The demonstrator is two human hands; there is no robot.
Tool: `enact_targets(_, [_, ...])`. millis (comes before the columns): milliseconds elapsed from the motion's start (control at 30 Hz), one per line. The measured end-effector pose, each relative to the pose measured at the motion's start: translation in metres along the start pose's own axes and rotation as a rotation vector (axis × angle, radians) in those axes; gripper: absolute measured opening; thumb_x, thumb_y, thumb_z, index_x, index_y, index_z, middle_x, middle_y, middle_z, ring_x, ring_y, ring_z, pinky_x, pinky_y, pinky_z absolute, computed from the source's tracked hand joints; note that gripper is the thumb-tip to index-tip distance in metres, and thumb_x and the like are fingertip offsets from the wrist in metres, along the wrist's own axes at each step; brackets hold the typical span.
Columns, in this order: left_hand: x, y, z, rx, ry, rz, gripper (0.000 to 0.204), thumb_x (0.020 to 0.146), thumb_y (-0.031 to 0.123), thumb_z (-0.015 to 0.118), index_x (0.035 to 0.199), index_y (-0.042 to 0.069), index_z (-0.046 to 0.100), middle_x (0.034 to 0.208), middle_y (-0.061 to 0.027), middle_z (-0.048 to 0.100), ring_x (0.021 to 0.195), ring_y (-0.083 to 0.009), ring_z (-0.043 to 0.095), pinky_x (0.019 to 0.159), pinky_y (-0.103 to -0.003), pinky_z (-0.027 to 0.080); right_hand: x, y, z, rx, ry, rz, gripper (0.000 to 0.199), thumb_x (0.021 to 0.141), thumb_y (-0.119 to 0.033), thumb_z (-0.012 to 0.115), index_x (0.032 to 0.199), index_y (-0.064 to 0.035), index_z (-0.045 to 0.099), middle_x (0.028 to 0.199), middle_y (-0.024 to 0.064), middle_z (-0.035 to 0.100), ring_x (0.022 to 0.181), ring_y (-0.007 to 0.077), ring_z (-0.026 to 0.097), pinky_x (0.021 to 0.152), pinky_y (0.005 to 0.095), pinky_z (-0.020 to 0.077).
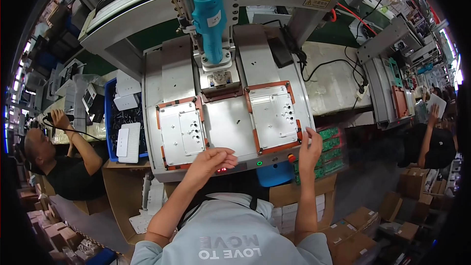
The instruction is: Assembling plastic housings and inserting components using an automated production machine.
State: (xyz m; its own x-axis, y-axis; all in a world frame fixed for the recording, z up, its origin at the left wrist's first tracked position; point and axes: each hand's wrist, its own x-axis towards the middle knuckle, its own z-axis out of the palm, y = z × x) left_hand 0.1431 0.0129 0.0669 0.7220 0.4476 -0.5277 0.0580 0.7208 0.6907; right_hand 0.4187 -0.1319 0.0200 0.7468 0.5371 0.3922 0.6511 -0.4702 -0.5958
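Observation:
My left hand hovers over the machine's front edge, beside the near right corner of the left white panel. Its fingers are curled together; whether anything small is in them I cannot make out. Off the right front corner of the machine, my right hand is raised with its fingers slightly apart and nothing visible in them. Each white panel, including the right panel, lies flat in a red-brown fixture frame, a cluster of dark holes on its right side. Above and between them hangs a teal electric screwdriver.
A blue bin with white vented panels stands left of the machine. Green circuit boards lie at the right, near a red knob and a green-lit button. Cardboard boxes flank my body. Another person works at far left.

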Motion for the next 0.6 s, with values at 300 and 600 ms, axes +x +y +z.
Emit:
enact_targets(300, [-0.034,0.028,-0.048,0.074,0.346,0.301,0.028,0.097,0.017,0.051,0.111,-0.006,0.057,0.098,-0.0146,0.065,0.089,-0.0192,0.065,0.082,-0.029,0.053,0.038,-0.004,0.043,-0.122,-0.198,-0.017,0.026,0.085,-0.028,0.064,0.089,-0.0019,0.062,0.086,0.0124,0.06,0.083,0.0319,0.054,0.076,0.0414,0.0418])
enact_targets(600, [-0.034,0.011,-0.035,0.064,0.291,0.275,0.027,0.097,0.015,0.049,0.109,-0.008,0.058,0.095,-0.0148,0.066,0.085,-0.0193,0.065,0.079,-0.029,0.053,0.029,0.003,0.061,-0.013,-0.046,-0.055,0.021,0.08,-0.021,0.07,0.083,-0.0027,0.06,0.079,0.0126,0.06,0.076,0.0318,0.055,0.069,0.0426,0.0431])
